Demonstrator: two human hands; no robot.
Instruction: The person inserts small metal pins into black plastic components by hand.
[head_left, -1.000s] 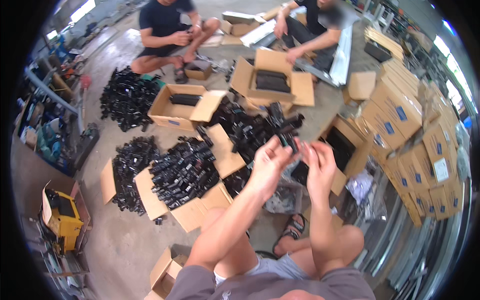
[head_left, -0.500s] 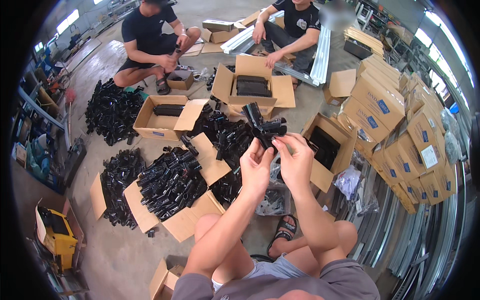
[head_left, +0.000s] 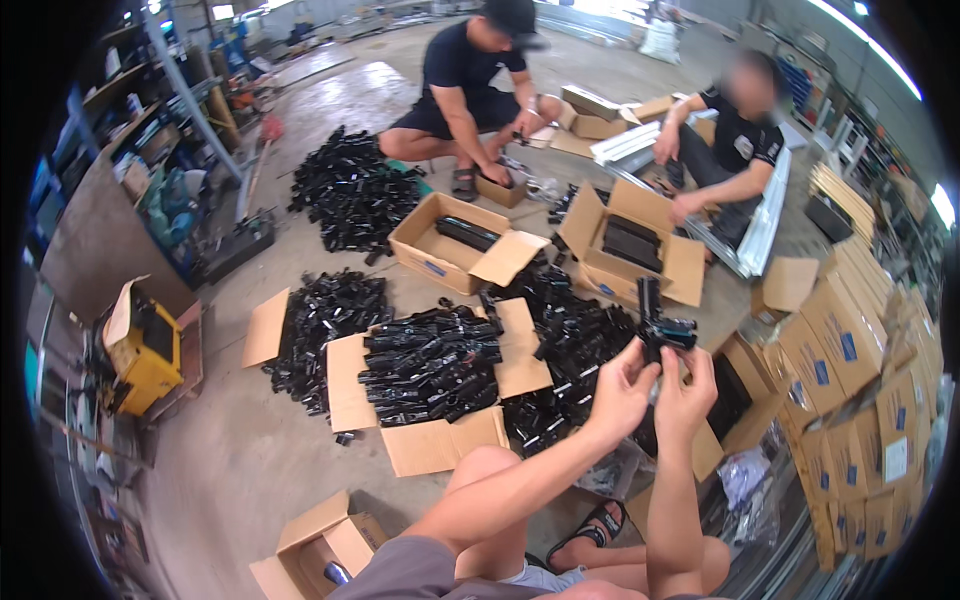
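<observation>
Both my hands are raised in front of me, closed around one black branched fitting with short tubular arms. Its lower end is pinched by the fingers of my left hand. My right hand grips it from the other side, thumb and fingertips near its base. Just left of my hands lies a heap of similar black fittings. Farther left, an open cardboard box with spread flaps is piled high with them. Behind my right hand stands another open box with dark contents, partly hidden.
More black fittings lie in heaps at the far left and left. Two co-workers sit opposite, beside open boxes. Stacked cartons stand at right, and a yellow machine at left. An open carton lies near my left side.
My view has swung left, so the scene sits farther right. The fitting stays in both hands and now stands more upright. The left co-worker's hand has lowered to the small box.
</observation>
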